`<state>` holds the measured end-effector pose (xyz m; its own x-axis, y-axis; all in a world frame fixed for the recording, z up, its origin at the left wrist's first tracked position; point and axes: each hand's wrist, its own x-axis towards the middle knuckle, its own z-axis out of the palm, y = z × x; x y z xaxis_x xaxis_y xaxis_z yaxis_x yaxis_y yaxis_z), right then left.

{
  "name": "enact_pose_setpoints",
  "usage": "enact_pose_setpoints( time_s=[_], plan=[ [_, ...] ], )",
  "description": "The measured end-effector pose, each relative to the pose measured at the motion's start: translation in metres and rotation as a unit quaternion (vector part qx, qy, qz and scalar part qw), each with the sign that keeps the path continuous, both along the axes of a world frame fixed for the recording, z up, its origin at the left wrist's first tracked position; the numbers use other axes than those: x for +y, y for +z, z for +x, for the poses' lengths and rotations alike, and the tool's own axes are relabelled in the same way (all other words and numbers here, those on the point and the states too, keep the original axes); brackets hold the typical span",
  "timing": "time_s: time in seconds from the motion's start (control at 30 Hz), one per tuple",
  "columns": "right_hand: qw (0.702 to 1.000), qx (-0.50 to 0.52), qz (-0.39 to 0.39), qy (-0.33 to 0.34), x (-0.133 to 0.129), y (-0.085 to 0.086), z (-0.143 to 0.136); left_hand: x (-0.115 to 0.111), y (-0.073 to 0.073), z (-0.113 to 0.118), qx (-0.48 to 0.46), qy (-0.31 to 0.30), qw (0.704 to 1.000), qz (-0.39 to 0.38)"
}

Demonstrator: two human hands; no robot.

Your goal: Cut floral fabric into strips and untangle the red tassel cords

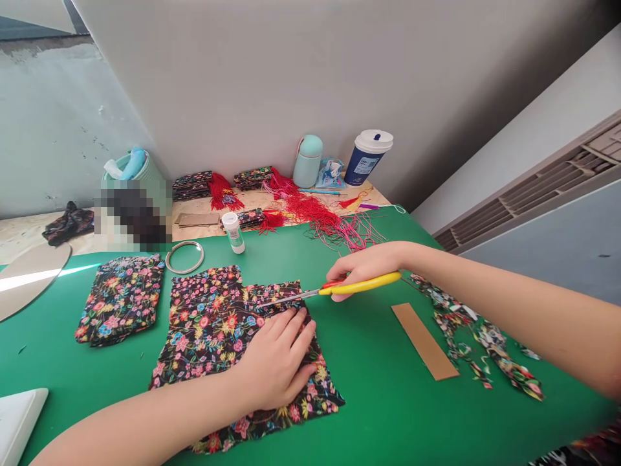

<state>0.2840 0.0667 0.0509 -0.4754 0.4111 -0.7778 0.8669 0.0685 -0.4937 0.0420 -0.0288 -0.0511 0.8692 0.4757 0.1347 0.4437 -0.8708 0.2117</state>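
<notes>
A black floral fabric piece (204, 330) lies flat on the green table mat. My left hand (279, 356) rests on its right part, palm down with fingers stretched out. My right hand (361, 265) grips a pair of scissors (373, 283) with yellow and red handles. The blades point left and lie at the fabric, just above my left fingertips. A strip at the fabric's top right sits along the blades; whether it is fully separate I cannot tell.
A folded floral cloth (123, 301) lies at left, near a metal ring (184, 257) and a small white bottle (233, 233). To the right are a cardboard strip (424, 340) and fabric scraps (495, 343). Red tassels (310, 210), a thermos (308, 162) and a paper cup (367, 158) stand behind.
</notes>
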Motion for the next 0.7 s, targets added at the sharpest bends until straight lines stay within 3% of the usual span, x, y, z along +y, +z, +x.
enact_pose_setpoints(
  time_s=[0.23,0.5,0.7],
  plan=[
    [1.000,0.016,-0.006,-0.024,0.002,-0.005,0.005,0.000,-0.002,0.000,-0.003,-0.001,1.000,0.007],
    [0.998,-0.039,0.039,0.011,0.009,0.006,-0.001,0.001,-0.001,0.000,-0.002,-0.001,1.000,0.007],
    [1.000,-0.006,-0.010,-0.002,0.005,-0.001,-0.003,0.001,0.000,0.000,-0.015,-0.006,1.000,0.009]
  ],
)
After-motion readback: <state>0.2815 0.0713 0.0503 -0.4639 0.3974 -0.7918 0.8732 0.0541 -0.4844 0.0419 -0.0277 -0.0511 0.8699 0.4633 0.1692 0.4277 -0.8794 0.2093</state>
